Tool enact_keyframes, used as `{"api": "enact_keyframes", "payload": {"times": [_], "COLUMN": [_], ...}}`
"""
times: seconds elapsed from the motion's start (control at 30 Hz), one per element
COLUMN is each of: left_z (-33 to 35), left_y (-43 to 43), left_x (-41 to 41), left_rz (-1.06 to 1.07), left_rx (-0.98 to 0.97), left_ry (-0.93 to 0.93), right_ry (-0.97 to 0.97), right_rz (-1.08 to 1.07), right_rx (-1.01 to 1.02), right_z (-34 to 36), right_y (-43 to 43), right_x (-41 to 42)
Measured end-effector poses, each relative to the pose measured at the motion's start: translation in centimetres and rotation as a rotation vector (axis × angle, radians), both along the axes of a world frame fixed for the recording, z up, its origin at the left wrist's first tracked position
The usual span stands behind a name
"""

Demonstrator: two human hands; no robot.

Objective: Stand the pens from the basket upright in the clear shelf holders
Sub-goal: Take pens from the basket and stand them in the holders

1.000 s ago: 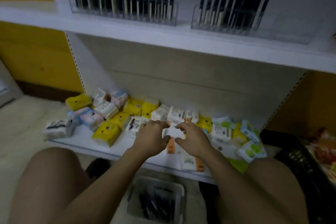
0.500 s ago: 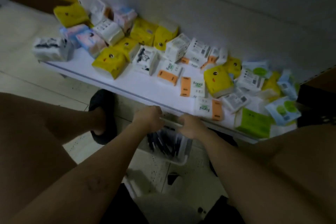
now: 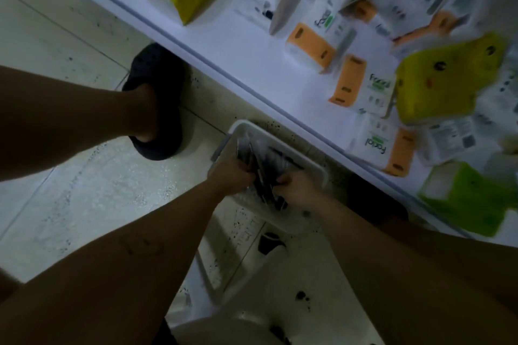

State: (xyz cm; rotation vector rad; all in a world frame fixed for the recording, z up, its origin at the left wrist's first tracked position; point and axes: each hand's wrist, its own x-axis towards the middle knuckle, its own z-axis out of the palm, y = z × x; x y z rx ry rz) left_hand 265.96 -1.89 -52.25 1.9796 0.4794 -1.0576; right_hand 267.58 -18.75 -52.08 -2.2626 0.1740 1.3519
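Observation:
A white plastic basket (image 3: 314, 164) sits on the floor just under the edge of the low shelf. Inside it lie several dark pens (image 3: 276, 159) in a heap. Both my hands are down in the basket. My left hand (image 3: 229, 175) curls its fingers round a bunch of the pens at the left of the heap. My right hand (image 3: 298, 186) grips the pens from the right side. The clear shelf holders are out of view.
The white low shelf (image 3: 252, 64) runs diagonally above the basket, loaded with yellow, orange, white and green tissue packs (image 3: 347, 84). My foot in a dark slipper (image 3: 159, 101) stands on the tiled floor to the basket's left. A white stool (image 3: 252, 302) is below me.
My view tipped down from the upper pen holders to the floor. Both hands left the tissue packs on the shelf, dropped to the basket and closed on the pens.

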Motion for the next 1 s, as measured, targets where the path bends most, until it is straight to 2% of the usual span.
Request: {"api": "enact_keyframes", "payload": {"times": [0.17,0.27,0.43,0.57,0.7,0.8,1.0], "left_z": [-1.6,-2.6,-4.3,-4.9,-5.3,-5.1,-4.4], "left_y": [-0.5,-0.7,-0.7,-0.5,0.1,0.1,0.2], "left_x": [0.4,1.0,1.0,0.5,0.1,-0.2,-0.2], "left_rz": [-0.149,-0.151,-0.225,-0.043,0.191,0.288,0.454], "left_rx": [0.051,0.022,0.080,0.058,0.074,0.069,0.036], "left_ry": [0.061,0.109,0.097,0.075,0.023,0.007,0.006], "right_ry": [-0.013,-0.011,-0.076,-0.069,-0.027,-0.013,-0.113], "right_rz": [0.062,0.159,0.303,0.308,0.466,0.522,0.376], "right_rx": [0.007,0.011,-0.029,-0.005,-0.007,-0.041,-0.043], "right_z": [-2.8,-3.5,-4.1,-4.8,-6.0,-6.5,-5.1], "right_y": [1.8,2.4,3.7,4.7,5.1,5.3,6.0], "right_x": [0.7,1.1,2.4,2.5,2.3,2.3,1.6]}}
